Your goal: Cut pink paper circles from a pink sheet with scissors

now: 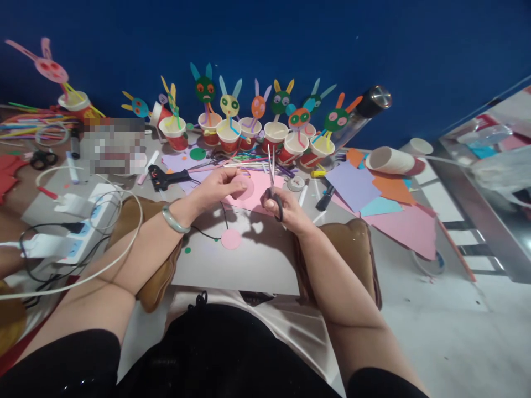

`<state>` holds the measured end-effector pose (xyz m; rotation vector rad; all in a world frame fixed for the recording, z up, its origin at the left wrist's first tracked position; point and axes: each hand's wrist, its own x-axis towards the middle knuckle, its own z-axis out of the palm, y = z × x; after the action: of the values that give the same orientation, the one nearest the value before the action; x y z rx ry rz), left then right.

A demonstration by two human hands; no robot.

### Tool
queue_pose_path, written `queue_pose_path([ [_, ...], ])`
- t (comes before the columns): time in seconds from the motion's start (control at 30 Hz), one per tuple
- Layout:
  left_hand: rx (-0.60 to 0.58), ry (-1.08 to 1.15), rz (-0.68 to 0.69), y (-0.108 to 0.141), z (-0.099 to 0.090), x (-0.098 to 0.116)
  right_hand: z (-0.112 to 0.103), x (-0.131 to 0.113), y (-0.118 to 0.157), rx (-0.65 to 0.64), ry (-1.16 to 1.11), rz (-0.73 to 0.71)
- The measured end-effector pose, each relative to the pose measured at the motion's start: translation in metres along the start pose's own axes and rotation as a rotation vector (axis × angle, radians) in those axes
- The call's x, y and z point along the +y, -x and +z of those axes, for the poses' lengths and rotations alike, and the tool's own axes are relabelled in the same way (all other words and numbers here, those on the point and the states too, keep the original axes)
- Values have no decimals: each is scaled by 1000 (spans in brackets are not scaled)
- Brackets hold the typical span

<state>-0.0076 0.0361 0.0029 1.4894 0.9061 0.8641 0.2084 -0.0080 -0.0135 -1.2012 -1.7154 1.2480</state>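
Observation:
My left hand (226, 187), with a bracelet on its wrist, pinches a round pink paper piece (244, 189) above the table. Scissors (271, 177) with dark handles are in my right hand (286, 209), their blades pointing up and slightly apart. The blades are to the right of the held paper and do not touch it. Beneath both hands lies a pink sheet (265, 185). A second pink circle (231, 239) rests on the table nearer to my body, beside a black cord.
Paper cups (229, 136) with bunny-eared paper faces line the back by the blue wall. At left are a glue gun (168, 179) and a power strip (89, 224). Coloured sheets (354, 185) and a bottle (365, 113) lie right. Brown cushions (346, 249) sit under both forearms.

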Motion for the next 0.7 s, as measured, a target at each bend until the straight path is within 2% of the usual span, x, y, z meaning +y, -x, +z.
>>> queue_pose_path([
  [0.1, 18, 25, 13, 2, 3, 1, 0, -1, 0, -69, 7, 8],
  [0.23, -51, 103, -55, 4, 5, 3, -1, -5, 1, -145, 41, 16],
  [0.4, -53, 131, -58, 5, 3, 3, -7, -6, 2, -184, 41, 21],
  [0.53, -136, 52, 54, 6, -1, 5, -8, -6, 2, -204, 74, 26],
  [0.7, -153, -103, 76, 6, -6, 12, -9, -9, 2, -295, 82, 39],
])
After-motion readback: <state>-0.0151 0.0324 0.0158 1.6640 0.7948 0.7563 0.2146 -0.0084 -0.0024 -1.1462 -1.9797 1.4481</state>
